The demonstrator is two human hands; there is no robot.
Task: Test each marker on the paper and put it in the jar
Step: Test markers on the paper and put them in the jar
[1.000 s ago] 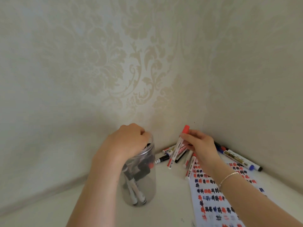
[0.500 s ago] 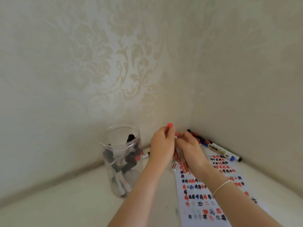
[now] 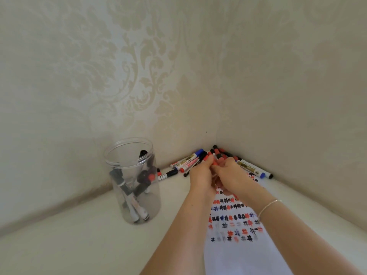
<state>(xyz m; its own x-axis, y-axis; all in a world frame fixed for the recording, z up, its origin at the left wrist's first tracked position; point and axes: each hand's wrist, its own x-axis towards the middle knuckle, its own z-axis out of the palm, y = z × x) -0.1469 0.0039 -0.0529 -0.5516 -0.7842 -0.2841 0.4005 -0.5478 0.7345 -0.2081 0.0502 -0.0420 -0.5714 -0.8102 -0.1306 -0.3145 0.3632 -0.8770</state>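
Observation:
A clear plastic jar (image 3: 111, 155) stands open on the white surface at the left, with several markers inside. Both hands meet over the top of the paper (image 3: 238, 255), a white sheet covered with red, black and blue marks. My left hand (image 3: 200, 175) pinches the red cap (image 3: 208, 158) of a red marker, and my right hand (image 3: 232, 175) grips its body, which is mostly hidden between the hands. A pile of loose markers (image 3: 190, 160) lies in the corner behind the hands.
Two patterned walls meet in a corner right behind the pile. More markers (image 3: 254, 168) lie along the right wall. A black marker (image 3: 168, 174) lies between jar and pile.
My left hand left the jar's mouth and came right to join my right hand on the red marker. Both hands have sunk lower over the paper's top edge.

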